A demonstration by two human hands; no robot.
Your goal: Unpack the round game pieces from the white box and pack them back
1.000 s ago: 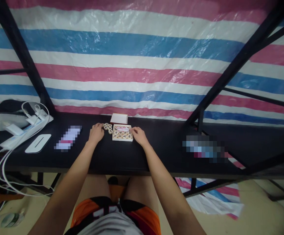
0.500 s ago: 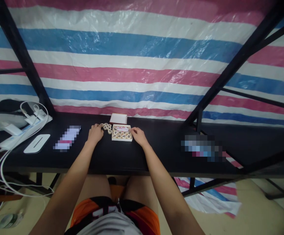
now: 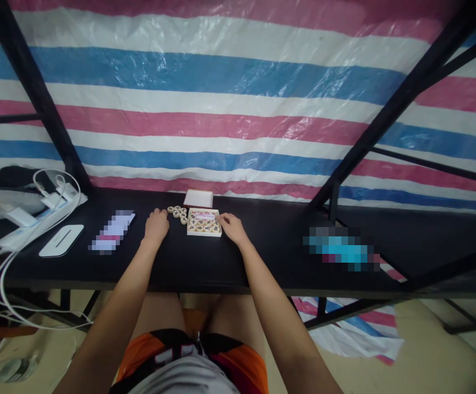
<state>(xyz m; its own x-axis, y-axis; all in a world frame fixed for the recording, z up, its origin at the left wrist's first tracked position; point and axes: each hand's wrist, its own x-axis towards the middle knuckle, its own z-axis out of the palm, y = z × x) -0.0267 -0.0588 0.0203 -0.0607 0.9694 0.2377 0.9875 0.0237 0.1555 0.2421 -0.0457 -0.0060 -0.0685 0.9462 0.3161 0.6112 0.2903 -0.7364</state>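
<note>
A small white box (image 3: 204, 234) stands on the black table, holding round Chinese chess pieces (image 3: 199, 225) with dark characters. Across the back of the box lies a white and pink strip (image 3: 205, 216). My right hand (image 3: 230, 225) grips the box at its right edge with thumb and fingertips. Several loose chess pieces (image 3: 176, 213) lie in a bent row left of the box. My left hand (image 3: 156, 225) rests palm down beside them, its fingers extended and slightly apart from the leftmost piece; the fingertips are small and hard to see. Behind the box is its white lid (image 3: 198, 198).
A blurred phone-like object (image 3: 112, 232) and a white flat stand (image 3: 62, 241) are on the left, near a power strip (image 3: 41, 219) with white cables. At the right lies a pixelated item (image 3: 340, 249). Black frame posts (image 3: 344, 158) and a striped sheet (image 3: 221, 120) border the table.
My left hand has drawn slightly left, away from the loose pieces, and the leftmost piece now shows fully. My right hand has stayed at the box.
</note>
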